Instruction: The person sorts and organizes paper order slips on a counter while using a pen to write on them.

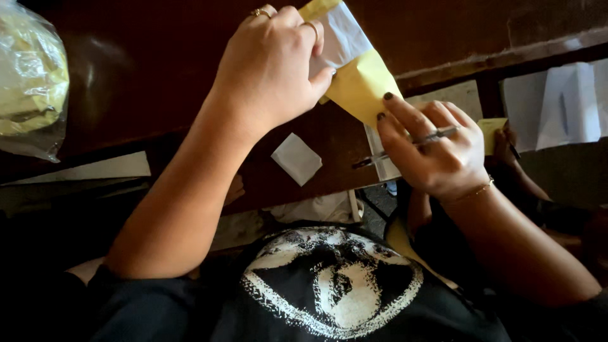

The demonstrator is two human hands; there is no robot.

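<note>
left hand (269, 66) fingers pinch yellow envelope (362, 85) w/ white paper (339, 35); right hand (437, 152) fingers grip its lower corner & a pen (411, 142), over counter (158, 63).

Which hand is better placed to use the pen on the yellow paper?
Right: the right hand already holds the pen beside the yellow paper, which the left hand grips.

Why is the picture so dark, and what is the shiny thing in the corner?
Head view: light falls on the hands, left and right, and the yellow paper; the wooden table and the lower edges sink into shadow; glare glints off the plastic bag at top left.
</note>
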